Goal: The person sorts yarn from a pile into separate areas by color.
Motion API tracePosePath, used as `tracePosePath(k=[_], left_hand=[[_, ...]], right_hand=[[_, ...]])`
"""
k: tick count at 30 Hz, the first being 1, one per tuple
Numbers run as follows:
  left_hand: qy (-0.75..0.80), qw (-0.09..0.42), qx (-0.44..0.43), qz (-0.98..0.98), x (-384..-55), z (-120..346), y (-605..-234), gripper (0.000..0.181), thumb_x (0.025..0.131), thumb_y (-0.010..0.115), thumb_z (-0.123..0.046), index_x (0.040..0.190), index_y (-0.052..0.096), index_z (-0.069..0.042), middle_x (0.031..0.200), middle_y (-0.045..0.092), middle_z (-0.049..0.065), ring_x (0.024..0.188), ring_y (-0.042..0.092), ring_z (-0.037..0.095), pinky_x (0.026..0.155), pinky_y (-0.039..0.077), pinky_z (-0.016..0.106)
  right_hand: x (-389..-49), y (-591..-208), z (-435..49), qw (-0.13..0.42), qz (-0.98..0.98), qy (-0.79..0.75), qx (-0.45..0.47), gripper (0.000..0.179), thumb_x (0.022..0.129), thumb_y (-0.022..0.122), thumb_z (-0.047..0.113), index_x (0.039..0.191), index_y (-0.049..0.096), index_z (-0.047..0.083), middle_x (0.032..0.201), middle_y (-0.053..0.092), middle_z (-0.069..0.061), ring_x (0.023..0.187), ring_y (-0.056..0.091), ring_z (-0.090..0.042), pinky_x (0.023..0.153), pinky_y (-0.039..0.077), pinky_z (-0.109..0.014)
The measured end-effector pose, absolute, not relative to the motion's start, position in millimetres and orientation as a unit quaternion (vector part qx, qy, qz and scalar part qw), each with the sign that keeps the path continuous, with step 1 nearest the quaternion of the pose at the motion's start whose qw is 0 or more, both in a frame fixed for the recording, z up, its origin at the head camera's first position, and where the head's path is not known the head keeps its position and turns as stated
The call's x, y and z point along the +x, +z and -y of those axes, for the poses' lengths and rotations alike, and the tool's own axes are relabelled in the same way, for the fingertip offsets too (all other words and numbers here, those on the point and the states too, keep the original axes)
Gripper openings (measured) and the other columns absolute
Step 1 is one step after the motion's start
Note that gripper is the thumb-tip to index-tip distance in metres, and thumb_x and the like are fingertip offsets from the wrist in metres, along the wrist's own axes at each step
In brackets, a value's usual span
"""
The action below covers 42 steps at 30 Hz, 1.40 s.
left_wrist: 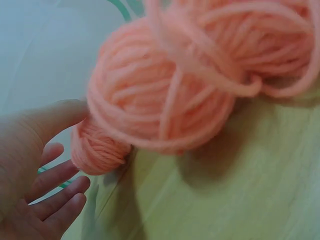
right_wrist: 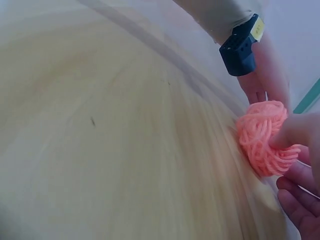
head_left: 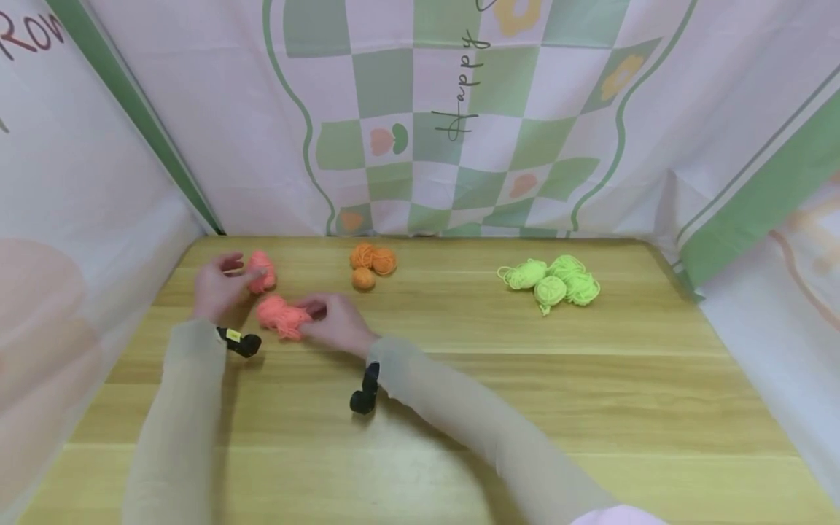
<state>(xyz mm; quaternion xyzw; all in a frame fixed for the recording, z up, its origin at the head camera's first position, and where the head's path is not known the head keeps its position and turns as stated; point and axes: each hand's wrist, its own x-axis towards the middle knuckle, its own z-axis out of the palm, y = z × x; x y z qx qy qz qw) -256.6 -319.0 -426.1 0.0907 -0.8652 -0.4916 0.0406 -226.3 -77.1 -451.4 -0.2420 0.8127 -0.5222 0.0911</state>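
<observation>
Near the table's left edge lies a small coral-pink yarn ball (head_left: 261, 273). My left hand (head_left: 219, 288) is beside it, with its thumb reaching toward the yarn and the other fingers loosely extended in the left wrist view. Closer to me is a looser coral-pink yarn bundle (head_left: 282, 317) with stray strands. My right hand (head_left: 337, 322) pinches its right side, the thumb pressed into the strands (right_wrist: 265, 137) and fingers behind. Up close, the left wrist view shows this bundle as a rounded ball (left_wrist: 160, 95) with more pink yarn (left_wrist: 272, 40) next to it.
Several things share the wooden table (head_left: 420, 408). Toward the back sit orange yarn balls (head_left: 363, 278), and at the back right a group of lime-green yarn balls (head_left: 550, 291). Printed cloth (head_left: 453, 146) hangs behind the table and along both sides.
</observation>
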Motion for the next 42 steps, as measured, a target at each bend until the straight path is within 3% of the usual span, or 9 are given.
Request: tracePosePath(k=[12,21,26,30,36,42], left_hand=[[-0.501,0.017,0.090,0.861,-264.1,314.4,-434.2,0.085,0.088,0.083,-0.032,0.152,0.040,0.002,0.144,0.050,0.027,0.127,0.051,0.039,0.106,0.044,0.050],[-0.489,0.016,0.080,0.868,-264.6,311.7,-436.7,0.074,0.092,0.078,-0.027,0.150,0.044,0.004,0.134,0.057,0.024,0.112,0.057,0.029,0.087,0.051,0.025],[-0.485,0.019,0.076,0.871,-262.0,312.2,-436.0,0.072,0.093,0.078,-0.029,0.148,0.046,0.006,0.133,0.058,0.024,0.109,0.057,0.026,0.083,0.049,0.021],[-0.486,0.017,0.078,0.870,-260.4,312.1,-435.8,0.072,0.094,0.077,-0.030,0.148,0.046,0.005,0.134,0.058,0.024,0.111,0.057,0.027,0.088,0.050,0.025],[-0.489,0.012,0.086,0.868,-258.1,310.9,-435.4,0.074,0.094,0.077,-0.032,0.150,0.044,0.004,0.141,0.054,0.025,0.120,0.054,0.033,0.103,0.047,0.043],[-0.476,0.017,0.090,0.875,-257.7,309.8,-435.8,0.074,0.094,0.076,-0.034,0.149,0.045,0.005,0.143,0.052,0.026,0.124,0.052,0.035,0.106,0.044,0.048]], right_hand=[[-223.0,-448.3,76.7,0.098,-0.815,-0.513,-0.250,0.055,0.079,0.091,0.021,0.128,0.070,0.008,0.112,0.072,0.002,0.095,0.063,-0.002,0.086,0.050,-0.016],[-223.7,-452.3,80.6,0.077,-0.830,-0.493,-0.248,0.044,0.084,0.085,0.014,0.125,0.071,0.007,0.112,0.072,-0.001,0.093,0.062,-0.003,0.084,0.050,-0.017],[-225.4,-454.4,77.7,0.078,-0.825,-0.501,-0.250,0.040,0.086,0.083,0.010,0.124,0.072,0.007,0.113,0.073,-0.001,0.093,0.062,-0.003,0.084,0.050,-0.016],[-226.1,-453.4,72.4,0.076,-0.824,-0.502,-0.250,0.038,0.086,0.082,0.011,0.123,0.073,0.008,0.112,0.073,0.000,0.093,0.062,-0.003,0.083,0.051,-0.016],[-227.8,-449.2,63.0,0.078,-0.822,-0.508,-0.244,0.036,0.087,0.083,0.015,0.122,0.073,0.008,0.108,0.073,0.002,0.089,0.063,-0.003,0.080,0.052,-0.017],[-230.1,-446.9,52.5,0.078,-0.812,-0.524,-0.246,0.034,0.089,0.081,0.012,0.121,0.073,0.007,0.108,0.074,0.001,0.089,0.065,-0.004,0.080,0.054,-0.018]])
